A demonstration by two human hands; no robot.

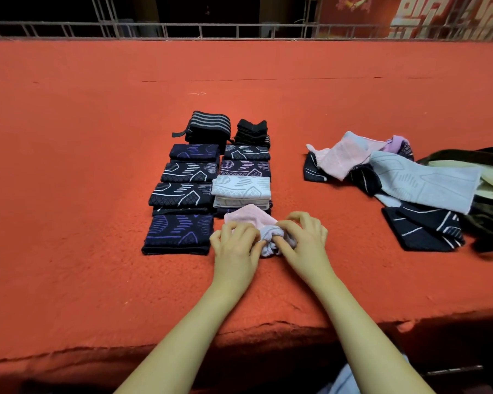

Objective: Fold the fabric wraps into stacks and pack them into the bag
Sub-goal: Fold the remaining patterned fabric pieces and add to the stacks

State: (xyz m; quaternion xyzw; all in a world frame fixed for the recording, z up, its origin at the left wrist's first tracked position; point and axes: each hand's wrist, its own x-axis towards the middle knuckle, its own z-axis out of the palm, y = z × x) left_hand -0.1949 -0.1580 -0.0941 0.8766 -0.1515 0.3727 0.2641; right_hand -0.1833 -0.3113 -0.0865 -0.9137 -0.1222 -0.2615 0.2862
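A pink and lavender wrap (254,220) lies bunched at the near end of the right column of folded wraps. My left hand (234,245) and my right hand (305,240) both pinch its crumpled lavender end between them. Two columns of folded wraps stand behind: dark patterned stacks (182,194) on the left, and a white stack (241,190) with dark ones on the right. A loose pile of unfolded wraps (396,180) lies to the right. A dark olive bag (490,223) sits at the right edge, partly under that pile.
The red felt table (97,166) stretches wide to the left and back. Its near edge (239,339) runs just below my forearms. A metal railing (239,29) borders the far side.
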